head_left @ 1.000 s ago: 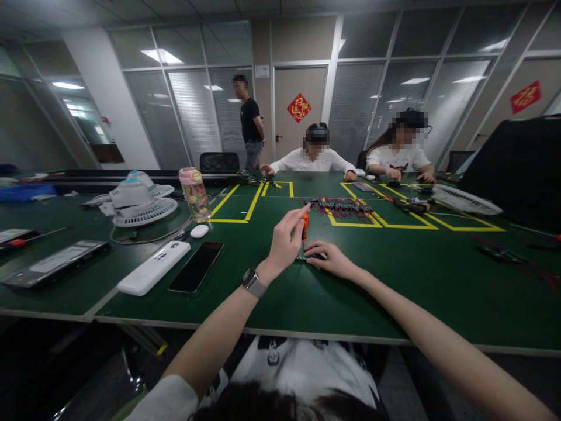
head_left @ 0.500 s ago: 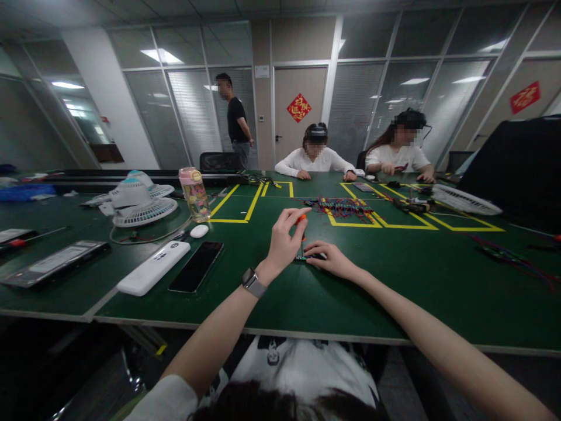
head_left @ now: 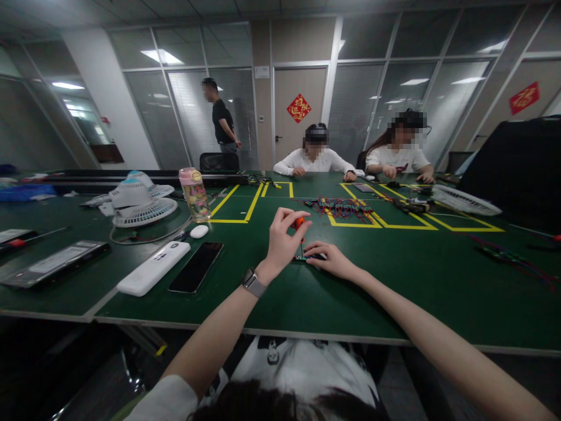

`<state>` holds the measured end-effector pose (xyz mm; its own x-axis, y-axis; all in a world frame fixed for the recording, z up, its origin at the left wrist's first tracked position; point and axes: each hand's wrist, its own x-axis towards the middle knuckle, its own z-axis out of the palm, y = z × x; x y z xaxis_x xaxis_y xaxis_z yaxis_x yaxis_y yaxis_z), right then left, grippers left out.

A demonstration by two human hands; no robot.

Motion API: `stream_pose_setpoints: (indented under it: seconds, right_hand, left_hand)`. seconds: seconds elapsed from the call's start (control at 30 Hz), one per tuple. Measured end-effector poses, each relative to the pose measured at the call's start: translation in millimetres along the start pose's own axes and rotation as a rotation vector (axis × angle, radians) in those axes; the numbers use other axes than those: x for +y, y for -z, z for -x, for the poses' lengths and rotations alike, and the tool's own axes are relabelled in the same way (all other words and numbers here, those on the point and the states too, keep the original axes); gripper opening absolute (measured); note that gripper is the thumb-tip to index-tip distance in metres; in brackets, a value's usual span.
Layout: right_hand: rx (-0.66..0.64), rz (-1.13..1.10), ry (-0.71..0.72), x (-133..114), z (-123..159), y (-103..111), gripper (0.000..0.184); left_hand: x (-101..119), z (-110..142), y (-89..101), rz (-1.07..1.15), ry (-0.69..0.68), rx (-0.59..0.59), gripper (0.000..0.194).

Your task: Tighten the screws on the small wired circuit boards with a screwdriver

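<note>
L hand [head_left: 281, 241] is gripping orange screwdriver [head_left: 300, 223] upright; R hand [head_left: 333, 260] is pinching sm. circuit board [head_left: 300, 259] below, well in from tabletop [head_left: 263, 307] near edge (phone [head_left: 197, 268] lying L, w/ gap between).

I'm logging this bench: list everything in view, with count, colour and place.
Flat-topped worktable: 1, green, centre
Tape outlines: many, yellow, tabletop
Metal-shafted screwdriver: 1, orange-handled, centre
Small circuit board: 1, green, under its tip
Wired circuit-board clusters: 2, green, red, blue, mid-table and right
Clear plastic bottle: 1, pink-lidded, left
Slatted plastic fans: count unclear, white, left
Glass-fronted phone: 1, black, front left
Rounded plastic slab: 1, white, beside phone
Small rounded case: 1, white, near bottle
Flat metallic box: 1, silver, far left
Thin-shafted screwdriver: 1, red-handled, far left
Diamond signs: 2, red, background
Co-workers: 3, white or black tops, opposite
Wristwatch: 1, grey, left wrist
Left hand: 1, bare, around orange handle
Right hand: 1, bare, at circuit board
</note>
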<state>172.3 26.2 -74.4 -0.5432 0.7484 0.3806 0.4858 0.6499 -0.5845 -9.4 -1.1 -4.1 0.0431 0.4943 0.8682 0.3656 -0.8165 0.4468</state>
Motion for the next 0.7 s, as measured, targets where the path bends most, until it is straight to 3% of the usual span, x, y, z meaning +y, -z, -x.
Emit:
stream_pose_setpoints:
  seconds: [0.23, 0.7]
  right_hand:
    - [0.003, 0.015, 0.016, 3.9, -0.6, -1.7, 0.018]
    - [0.007, 0.011, 0.021, 3.7, -0.5, -1.8, 0.017]
  left_hand:
    - [-0.7, 0.9, 1.9, 0.071, -0.006, -0.136, 0.032]
    - [0.0, 0.8, -0.2, 0.02, -0.001, -0.05, 0.02]
